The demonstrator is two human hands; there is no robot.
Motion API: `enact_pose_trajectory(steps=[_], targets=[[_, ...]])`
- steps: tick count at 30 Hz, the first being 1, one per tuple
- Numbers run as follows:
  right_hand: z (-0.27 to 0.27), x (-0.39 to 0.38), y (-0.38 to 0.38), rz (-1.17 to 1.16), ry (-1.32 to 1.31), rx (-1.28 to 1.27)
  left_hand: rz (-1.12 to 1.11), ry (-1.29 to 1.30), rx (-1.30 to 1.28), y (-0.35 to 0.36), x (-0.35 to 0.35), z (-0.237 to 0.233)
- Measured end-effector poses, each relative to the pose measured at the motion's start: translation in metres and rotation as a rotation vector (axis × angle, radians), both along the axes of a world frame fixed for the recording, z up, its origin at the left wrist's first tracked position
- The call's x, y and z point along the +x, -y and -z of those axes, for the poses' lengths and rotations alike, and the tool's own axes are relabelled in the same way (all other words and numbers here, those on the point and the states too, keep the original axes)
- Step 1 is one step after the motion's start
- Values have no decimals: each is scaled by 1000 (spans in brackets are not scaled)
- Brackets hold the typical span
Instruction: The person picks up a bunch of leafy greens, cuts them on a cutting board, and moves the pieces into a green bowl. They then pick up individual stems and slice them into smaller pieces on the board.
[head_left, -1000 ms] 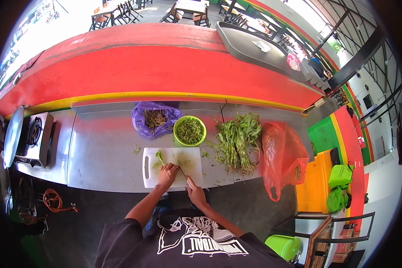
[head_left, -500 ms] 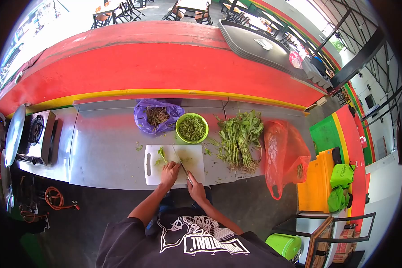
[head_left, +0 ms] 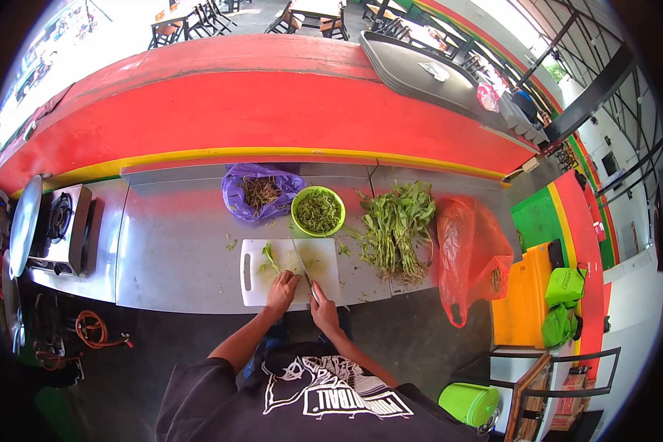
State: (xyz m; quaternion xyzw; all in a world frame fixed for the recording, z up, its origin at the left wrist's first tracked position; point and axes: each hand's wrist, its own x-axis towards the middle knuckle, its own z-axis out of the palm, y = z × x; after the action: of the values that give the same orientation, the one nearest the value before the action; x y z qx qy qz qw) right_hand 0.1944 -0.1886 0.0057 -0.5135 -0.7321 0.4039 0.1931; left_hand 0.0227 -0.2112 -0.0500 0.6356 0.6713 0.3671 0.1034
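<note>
A white cutting board [head_left: 253, 296] lies at the front edge of the steel counter. My left hand [head_left: 281, 290] is closed over the lower end of a leafy green stem [head_left: 270, 254] whose leaves point away from me on the board. In my right hand [head_left: 323, 309] is the handle of a knife [head_left: 301, 259], its blade slanting up and left across the board beside my left fingers. Behind the board stands a lime-green bowl [head_left: 341, 212] of chopped greens. A purple plastic bag [head_left: 233, 197] with root trimmings sits left of it.
A bunch of leafy greens [head_left: 398, 228] lies to the right, beside an orange-red plastic bag [head_left: 468, 250] at the counter's edge. A gas stove [head_left: 65, 228] is far left. A red ledge [head_left: 272, 110] with stacked trays [head_left: 412, 74] rises behind.
The knife blade has turned slightly more upright. Both hands keep nearly the same places, and the view has shifted a little.
</note>
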Motion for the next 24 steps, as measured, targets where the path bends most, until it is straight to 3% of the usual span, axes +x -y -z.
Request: enact_pose_trajectory(steps=[5,8,13,24], targets=[[2,9,4,-50,4,-21,-68,48,-50,-10,1,2],[13,8,5,-35,-26,126,-34,1,0,-11,2,3],[-1,-2,-11,-36,101,-10,11,8,22,-10,-1,10],[6,3,-6,-28,-40,34,-88,-9,-19,-8,2,-2]])
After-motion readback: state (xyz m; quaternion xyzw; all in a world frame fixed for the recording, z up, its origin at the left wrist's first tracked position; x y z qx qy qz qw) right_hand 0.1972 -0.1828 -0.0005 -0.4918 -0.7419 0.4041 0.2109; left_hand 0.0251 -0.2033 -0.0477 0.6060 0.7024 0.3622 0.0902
